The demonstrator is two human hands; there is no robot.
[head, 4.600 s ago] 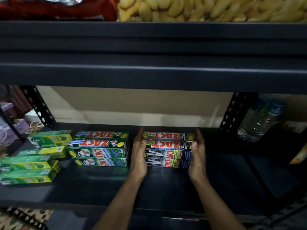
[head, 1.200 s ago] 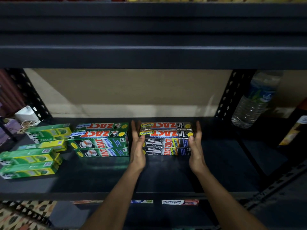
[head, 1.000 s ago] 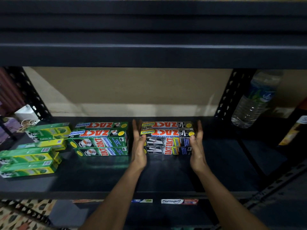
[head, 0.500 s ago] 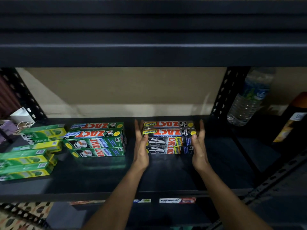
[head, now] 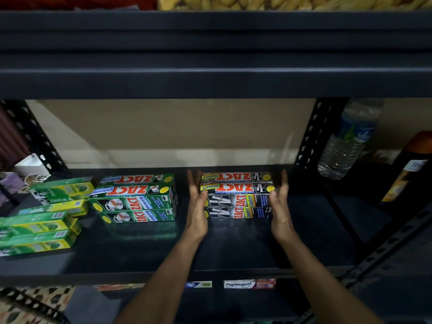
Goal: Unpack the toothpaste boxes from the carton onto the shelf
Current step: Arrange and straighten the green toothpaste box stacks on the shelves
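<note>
On the middle board of the dark metal shelf (head: 233, 249), my feed lists as follows.

Item 1: black-and-silver ZACT Smokers toothpaste boxes (head: 237, 197), one block, two high and two deep as far as I can read, lettering upside down to me. It sits on the board near its middle, towards the back wall.

Item 2: my left hand (head: 197, 211), flat and upright against the block's left end, fingers straight, thumb on the front corner.

Item 3: my right hand (head: 279, 211), likewise flat against the right end. Neither hand curls round anything; both palms bracket the block and hide its end flaps.

Item 4: green ZACT Whitening toothpaste boxes (head: 138, 199), a matching block just left of my left hand, apart from it.

Item 5: lime-green-and-yellow cartons (head: 39, 230), loosely stacked at the far left, some askew.

Item 6: small white box with a coiled cable (head: 31, 163), behind the left perforated post.

Item 7: clear plastic water bottle (head: 348, 141), beyond the right perforated upright (head: 313, 134), well apart from the block.

Item 8: dark bottle with an orange cap (head: 406, 169), at the right edge, label unreadable.

Item 9: white-and-red Pepsodent box (head: 249, 284), on the level beneath, showing under the front lip.

Obstruction: the upper shelf's thick front beam (head: 210, 83) fills the top of my view; pale yellow snack packs (head: 280, 2) show above it.
</note>
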